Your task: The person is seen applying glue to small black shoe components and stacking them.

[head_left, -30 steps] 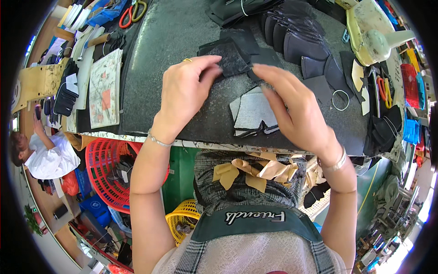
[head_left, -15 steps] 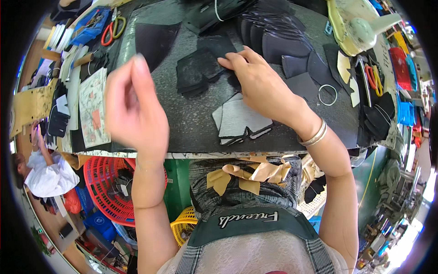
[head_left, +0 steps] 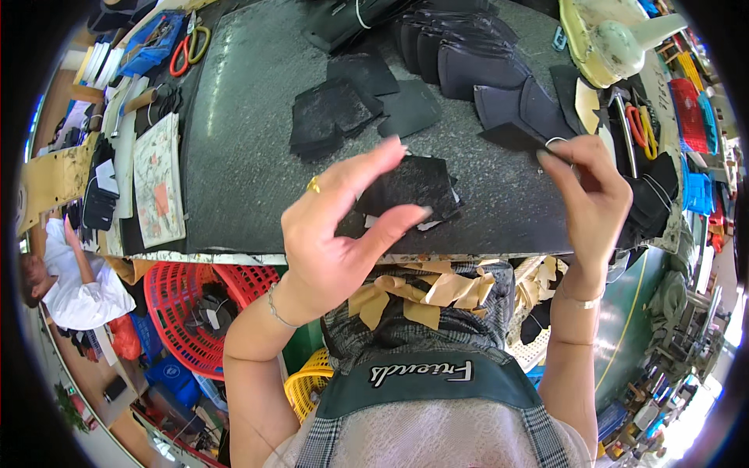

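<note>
My left hand (head_left: 335,218) is open, thumb and forefinger spread apart beside a small stack of black cut pieces (head_left: 413,187) with pale edges near the table's front. My right hand (head_left: 589,195) is closed in a pinch at the corner of a thin black piece (head_left: 511,137), which looks tilted up. Part of a white ring (head_left: 555,141) shows beside those fingertips; the hand hides the rest. Farther off lie a notched black stack (head_left: 331,117), a loose dark piece (head_left: 409,108) and a fanned row of black panels (head_left: 476,70).
Red-handled scissors (head_left: 181,56) lie far left by a blue tray (head_left: 152,43). A stained pad (head_left: 158,183) rests at the left edge. A yellowish container (head_left: 605,51) stands far right. Below the table are a red basket (head_left: 179,312) and tan scraps (head_left: 429,292). Another person (head_left: 82,281) sits left.
My left hand has moved right, to the small stack, whose grey top is now covered by black. My right hand has gone from the middle to the right and pinches the black piece there.
</note>
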Motion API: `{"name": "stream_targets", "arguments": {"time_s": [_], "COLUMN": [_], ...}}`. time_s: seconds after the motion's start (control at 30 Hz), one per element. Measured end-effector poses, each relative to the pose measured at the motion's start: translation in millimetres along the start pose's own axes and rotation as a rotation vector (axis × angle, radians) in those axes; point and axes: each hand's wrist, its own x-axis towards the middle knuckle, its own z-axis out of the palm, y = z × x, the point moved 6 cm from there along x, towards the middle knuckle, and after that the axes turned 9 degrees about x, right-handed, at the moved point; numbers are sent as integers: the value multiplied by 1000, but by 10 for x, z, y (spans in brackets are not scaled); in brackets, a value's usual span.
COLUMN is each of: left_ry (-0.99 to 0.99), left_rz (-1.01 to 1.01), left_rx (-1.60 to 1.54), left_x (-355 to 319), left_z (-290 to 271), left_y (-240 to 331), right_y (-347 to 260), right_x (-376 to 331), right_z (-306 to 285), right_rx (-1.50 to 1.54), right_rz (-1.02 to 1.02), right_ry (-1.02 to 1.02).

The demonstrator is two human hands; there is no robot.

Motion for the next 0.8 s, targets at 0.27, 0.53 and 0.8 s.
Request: {"name": "stream_targets", "arguments": {"time_s": [0.27,0.53,0.8], "left_ry": [-191,-139,-92], "left_rz": [-617,-605,265], "left_rx": [-177,-128,662], "left_x": [-152,-128,-74], "left_z": [65,53,147], "left_y": [-479,-578,-151], "right_y": [41,269,8], "right_x": [-222,-192,-212], "right_z": [838,1032,825], "right_rx": [241,211,-113], "right_rz": [65,182,-210], "right_ry": [-233,-286,-184]}}
